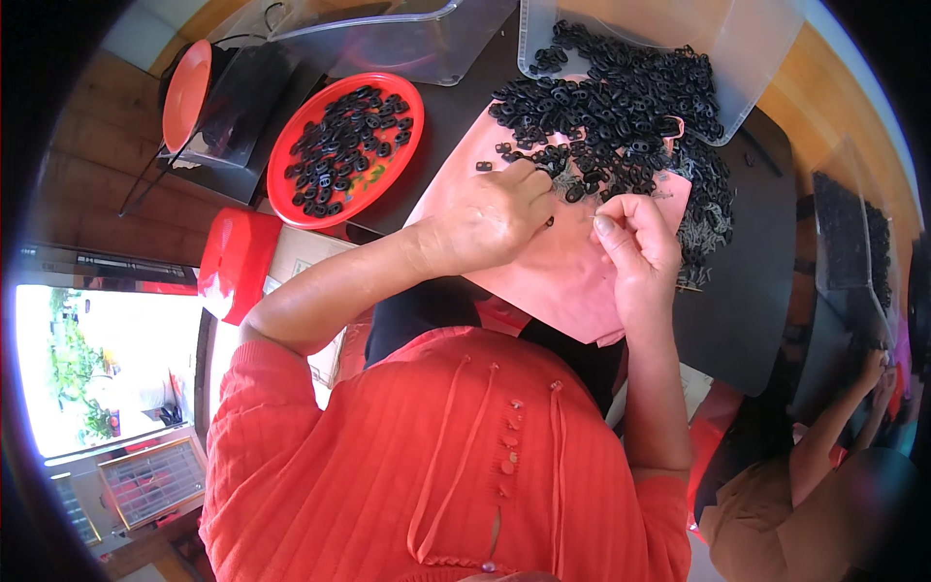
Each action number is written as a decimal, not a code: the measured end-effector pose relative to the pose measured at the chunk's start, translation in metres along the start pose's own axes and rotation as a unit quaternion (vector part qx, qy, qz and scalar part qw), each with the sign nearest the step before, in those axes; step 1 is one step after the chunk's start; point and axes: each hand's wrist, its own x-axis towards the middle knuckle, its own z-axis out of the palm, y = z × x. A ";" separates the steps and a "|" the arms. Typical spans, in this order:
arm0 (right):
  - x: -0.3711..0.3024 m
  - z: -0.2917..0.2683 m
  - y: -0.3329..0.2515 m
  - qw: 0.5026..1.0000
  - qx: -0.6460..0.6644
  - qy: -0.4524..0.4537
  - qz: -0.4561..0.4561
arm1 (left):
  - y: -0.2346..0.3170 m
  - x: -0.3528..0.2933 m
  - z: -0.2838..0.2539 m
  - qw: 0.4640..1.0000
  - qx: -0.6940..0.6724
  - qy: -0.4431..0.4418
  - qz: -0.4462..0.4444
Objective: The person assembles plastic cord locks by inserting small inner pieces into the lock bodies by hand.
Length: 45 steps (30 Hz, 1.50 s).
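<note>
My left hand (pixel 495 218) is closed over the pink sheet, and a small black plastic piece (pixel 550 221) shows at its fingertips. Across a short gap, my right hand (pixel 635 247) holds thumb and forefinger pinched together; whatever is between them is too small to make out. Under both hands lies the pink sheet (pixel 562 286), spread from the table toward my lap. Just beyond the fingers is a heap of black oval pieces with holes (pixel 621 107). Thin grey pins (pixel 703 238) are piled to the right of the sheet, with more among the black pieces.
A red plate (pixel 396 175) with many black pieces stands at the left. The heap spills from a clear plastic bin (pixel 756 58) lying at the back. Another clear bin (pixel 853 233) is at the far right, near a co-worker's arms (pixel 824 436). A red container (pixel 233 262) sits beside my left forearm.
</note>
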 end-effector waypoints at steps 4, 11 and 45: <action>0.000 0.008 0.004 1.000 0.014 0.007 -0.012 | 0.001 0.001 0.008 0.999 0.023 0.015 0.022; -0.002 0.018 -0.003 0.999 0.001 0.017 -0.032 | 0.004 0.004 0.008 0.998 -0.033 0.020 -0.041; -0.008 0.054 0.001 0.984 -0.121 0.012 -0.134 | 0.039 -0.033 -0.015 0.491 -0.743 0.110 -0.441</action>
